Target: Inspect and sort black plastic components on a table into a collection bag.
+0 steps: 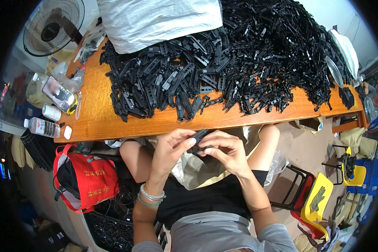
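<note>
Both hands meet over my lap, just off the table's near edge. My left hand [171, 148] is closed on a long black plastic part [201, 134], held between thumb and fingers. My right hand [227, 152] pinches a smaller, thin black plastic piece [206, 148] against that part's lower end; my fingers cover much of both. Beyond my hands, a heap of long black plastic parts [149, 84] lies on the wooden table [164, 124]. To its right spreads a bigger pile of small black plastic pieces [277, 54].
A white woven sack [159, 21] rests over the heap. Bottles [44, 127], a phone [58, 94] and a fan [52, 29] are at left. A red bag [90, 180] stands beside my left leg; a yellow chair [319, 201] holding a glove is at right.
</note>
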Demonstrator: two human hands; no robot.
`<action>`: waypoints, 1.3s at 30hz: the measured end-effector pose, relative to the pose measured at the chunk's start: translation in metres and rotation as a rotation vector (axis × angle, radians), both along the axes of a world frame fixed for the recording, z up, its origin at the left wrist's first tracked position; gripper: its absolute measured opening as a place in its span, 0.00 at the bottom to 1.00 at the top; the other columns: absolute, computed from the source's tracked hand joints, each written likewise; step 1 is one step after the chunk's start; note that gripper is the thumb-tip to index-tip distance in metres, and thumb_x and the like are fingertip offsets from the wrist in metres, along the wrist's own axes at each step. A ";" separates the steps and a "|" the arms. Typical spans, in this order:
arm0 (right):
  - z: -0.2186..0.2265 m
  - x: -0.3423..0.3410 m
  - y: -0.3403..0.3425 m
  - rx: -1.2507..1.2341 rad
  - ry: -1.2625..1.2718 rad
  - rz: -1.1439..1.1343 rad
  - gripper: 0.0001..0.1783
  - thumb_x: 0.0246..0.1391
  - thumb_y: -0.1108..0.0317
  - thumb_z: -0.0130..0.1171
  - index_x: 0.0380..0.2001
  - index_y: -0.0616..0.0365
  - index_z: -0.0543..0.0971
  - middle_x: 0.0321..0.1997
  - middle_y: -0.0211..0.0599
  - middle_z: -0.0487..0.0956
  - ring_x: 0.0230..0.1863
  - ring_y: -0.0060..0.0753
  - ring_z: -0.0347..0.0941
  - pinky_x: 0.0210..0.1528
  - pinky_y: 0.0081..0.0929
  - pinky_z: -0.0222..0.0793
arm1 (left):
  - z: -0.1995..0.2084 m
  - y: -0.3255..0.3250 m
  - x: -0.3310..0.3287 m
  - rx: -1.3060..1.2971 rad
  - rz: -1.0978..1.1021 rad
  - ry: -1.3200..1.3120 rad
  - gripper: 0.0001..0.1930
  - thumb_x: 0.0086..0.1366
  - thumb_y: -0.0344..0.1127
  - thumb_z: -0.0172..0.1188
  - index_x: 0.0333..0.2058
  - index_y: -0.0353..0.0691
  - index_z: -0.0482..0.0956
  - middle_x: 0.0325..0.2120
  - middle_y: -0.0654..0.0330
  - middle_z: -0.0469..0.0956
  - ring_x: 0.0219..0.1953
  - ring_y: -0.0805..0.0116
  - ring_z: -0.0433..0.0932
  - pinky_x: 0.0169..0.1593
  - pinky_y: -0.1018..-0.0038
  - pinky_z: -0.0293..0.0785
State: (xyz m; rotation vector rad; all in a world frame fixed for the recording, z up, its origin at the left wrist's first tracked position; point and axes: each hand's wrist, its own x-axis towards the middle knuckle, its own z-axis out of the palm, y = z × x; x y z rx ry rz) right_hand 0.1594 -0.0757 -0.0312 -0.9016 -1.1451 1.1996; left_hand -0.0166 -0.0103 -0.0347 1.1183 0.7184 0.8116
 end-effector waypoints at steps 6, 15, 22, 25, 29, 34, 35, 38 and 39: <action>-0.004 -0.005 -0.008 0.050 -0.118 -0.194 0.07 0.49 0.82 0.59 0.34 0.69 0.80 0.35 0.42 0.78 0.30 0.27 0.77 0.34 0.20 0.75 | 0.025 -0.010 0.002 0.168 -0.174 0.216 0.17 0.61 0.26 0.59 0.49 0.30 0.74 0.34 0.59 0.81 0.34 0.79 0.76 0.39 0.81 0.72; 0.000 -0.011 -0.011 0.268 -0.518 -0.416 0.20 0.43 0.75 0.67 0.43 0.67 0.77 0.37 0.43 0.76 0.37 0.35 0.75 0.38 0.27 0.72 | 0.035 -0.015 -0.004 0.787 -0.150 0.501 0.16 0.57 0.26 0.60 0.44 0.31 0.72 0.28 0.46 0.78 0.30 0.50 0.80 0.28 0.65 0.74; -0.004 -0.003 -0.010 0.280 -0.528 -0.313 0.17 0.39 0.75 0.68 0.36 0.64 0.77 0.33 0.42 0.76 0.34 0.37 0.73 0.36 0.27 0.70 | 0.028 -0.017 -0.002 0.933 -0.165 0.507 0.15 0.55 0.25 0.59 0.43 0.32 0.72 0.27 0.48 0.77 0.27 0.50 0.78 0.28 0.64 0.74; -0.008 0.001 -0.011 0.255 -0.530 -0.314 0.16 0.39 0.75 0.68 0.35 0.64 0.78 0.31 0.41 0.76 0.32 0.35 0.73 0.35 0.26 0.69 | 0.028 -0.017 0.000 0.848 -0.159 0.504 0.15 0.53 0.25 0.63 0.41 0.30 0.75 0.29 0.49 0.79 0.29 0.55 0.81 0.30 0.69 0.75; -0.006 0.007 -0.010 0.115 -0.496 -0.184 0.16 0.38 0.72 0.70 0.33 0.64 0.78 0.31 0.40 0.76 0.32 0.33 0.72 0.36 0.26 0.69 | 0.019 -0.013 -0.005 0.742 -0.192 0.440 0.15 0.55 0.28 0.62 0.43 0.35 0.75 0.29 0.49 0.78 0.29 0.51 0.79 0.31 0.67 0.75; -0.003 0.031 0.015 0.196 -0.595 -0.078 0.15 0.41 0.70 0.68 0.34 0.63 0.79 0.34 0.40 0.76 0.34 0.37 0.72 0.39 0.31 0.69 | 0.011 0.004 -0.013 0.766 -0.347 0.467 0.18 0.54 0.32 0.65 0.45 0.36 0.77 0.36 0.48 0.79 0.37 0.54 0.80 0.38 0.68 0.75; -0.006 0.033 0.025 0.271 -0.696 -0.212 0.13 0.42 0.71 0.67 0.33 0.62 0.79 0.35 0.39 0.75 0.35 0.39 0.72 0.39 0.32 0.68 | 0.013 0.013 -0.011 0.883 -0.321 0.474 0.18 0.54 0.33 0.65 0.44 0.36 0.78 0.37 0.48 0.79 0.38 0.55 0.79 0.39 0.68 0.75; -0.003 0.040 0.059 0.367 -1.304 -0.544 0.12 0.38 0.73 0.65 0.32 0.57 0.80 0.33 0.35 0.71 0.38 0.40 0.64 0.41 0.35 0.60 | 0.018 0.049 0.011 0.936 0.093 0.503 0.10 0.54 0.29 0.64 0.36 0.32 0.78 0.32 0.52 0.76 0.33 0.57 0.77 0.36 0.68 0.74; -0.005 0.040 0.070 0.378 -1.297 -0.544 0.12 0.38 0.73 0.65 0.32 0.57 0.80 0.33 0.35 0.71 0.38 0.40 0.64 0.41 0.35 0.60 | 0.019 0.063 0.018 0.918 0.274 0.549 0.08 0.55 0.26 0.62 0.34 0.32 0.77 0.30 0.52 0.74 0.31 0.55 0.76 0.34 0.66 0.73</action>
